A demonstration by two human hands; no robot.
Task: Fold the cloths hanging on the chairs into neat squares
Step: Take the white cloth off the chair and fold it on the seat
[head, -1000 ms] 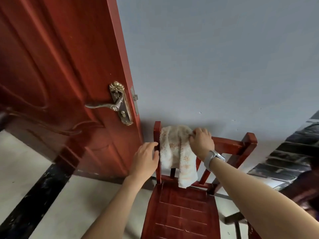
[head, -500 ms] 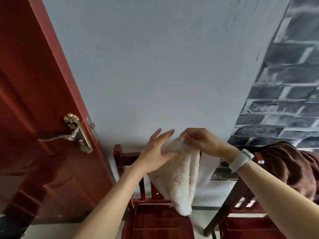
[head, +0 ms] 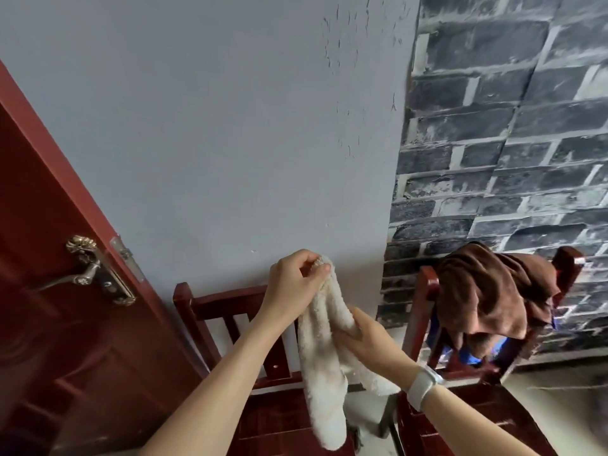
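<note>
Now off the red wooden chair (head: 210, 301), the fluffy white cloth (head: 324, 357) hangs pinched by left hand (head: 292, 284), gripped mid-length by right hand (head: 368, 340); folding can begin.

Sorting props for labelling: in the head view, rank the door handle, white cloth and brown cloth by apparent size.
1. Brown cloth, bunched up, and white cloth, nearer the camera: too close to rank.
2. Door handle, clearly smallest.
</note>
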